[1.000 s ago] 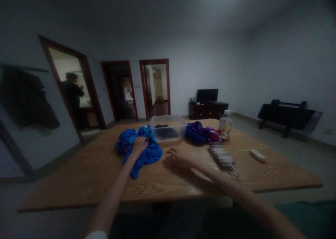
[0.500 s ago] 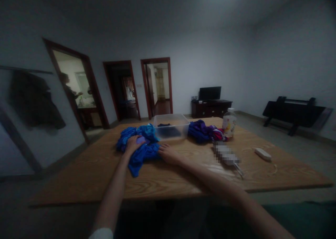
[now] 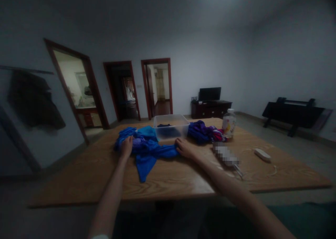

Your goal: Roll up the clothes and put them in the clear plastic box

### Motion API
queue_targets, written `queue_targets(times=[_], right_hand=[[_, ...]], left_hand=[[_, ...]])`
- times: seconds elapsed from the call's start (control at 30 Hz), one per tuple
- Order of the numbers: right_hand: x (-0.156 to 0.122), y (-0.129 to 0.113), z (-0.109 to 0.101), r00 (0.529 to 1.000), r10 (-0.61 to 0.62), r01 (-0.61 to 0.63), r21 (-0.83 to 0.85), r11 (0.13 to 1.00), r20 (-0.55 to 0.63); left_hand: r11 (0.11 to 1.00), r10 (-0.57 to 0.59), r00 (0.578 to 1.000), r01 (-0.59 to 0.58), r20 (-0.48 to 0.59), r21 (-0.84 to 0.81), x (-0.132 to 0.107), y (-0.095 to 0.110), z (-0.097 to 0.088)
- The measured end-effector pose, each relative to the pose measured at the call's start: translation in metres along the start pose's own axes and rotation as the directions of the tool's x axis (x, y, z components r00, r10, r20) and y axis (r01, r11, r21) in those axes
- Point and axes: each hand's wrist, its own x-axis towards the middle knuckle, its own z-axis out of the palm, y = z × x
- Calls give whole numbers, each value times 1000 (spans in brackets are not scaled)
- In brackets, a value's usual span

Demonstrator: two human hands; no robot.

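A crumpled blue garment [image 3: 154, 151] lies on the wooden table [image 3: 183, 183], stretched sideways between my hands, one flap hanging toward the near edge. My right hand [image 3: 183, 148] is closed on its right end. At the left of the heap, my left hand [image 3: 127, 146] is closed on the blue and lilac cloth; its fingertips are partly hidden. Just behind stands a clear plastic box [image 3: 172, 130] with dark cloth inside. Purple and navy clothes [image 3: 201, 131] are bunched to the right of the box.
A bottle with a printed label [image 3: 229, 125] stands at the back right. Nearer are a blurred-out pale packet [image 3: 225, 156], a white oblong object [image 3: 262, 155] and a thin pale cord [image 3: 274, 170]. A television [image 3: 210, 93] rests on a far cabinet [image 3: 212, 109].
My right hand has moved right, pulling an end of the blue garment out with it. My left hand has shifted slightly left. The person in the left doorway has gone from view.
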Motion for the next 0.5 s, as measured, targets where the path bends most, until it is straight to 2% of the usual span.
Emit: queue_targets(times=[0.1, 0.2, 0.27, 0.33, 0.37, 0.43, 0.5], right_hand=[[0, -17, 9, 995, -88, 88, 3, 996, -36], [5, -30, 20, 979, -201, 199, 35, 979, 37], [9, -28, 22, 979, -187, 184, 52, 982, 77], [14, -15, 14, 997, -71, 66, 128, 990, 36], [15, -6, 7, 999, 25, -21, 196, 980, -21], [15, 13, -12, 965, 222, -160, 364, 918, -136], [11, 29, -28, 915, 334, -209, 441, 873, -228]], left_hand=[[989, 147, 989, -147, 9, 5, -7, 15, -2], [941, 336, 942, -336, 1, 36, -14, 45, -2], [917, 399, 917, -400, 16, 8, -17, 64, 0], [901, 433, 899, -430, 61, -47, -19, 75, 1], [893, 449, 889, -443, 89, -76, -21, 79, 2], [870, 491, 858, -478, 150, -118, -25, 82, 5], [839, 544, 816, -527, 195, -133, -31, 86, 9]])
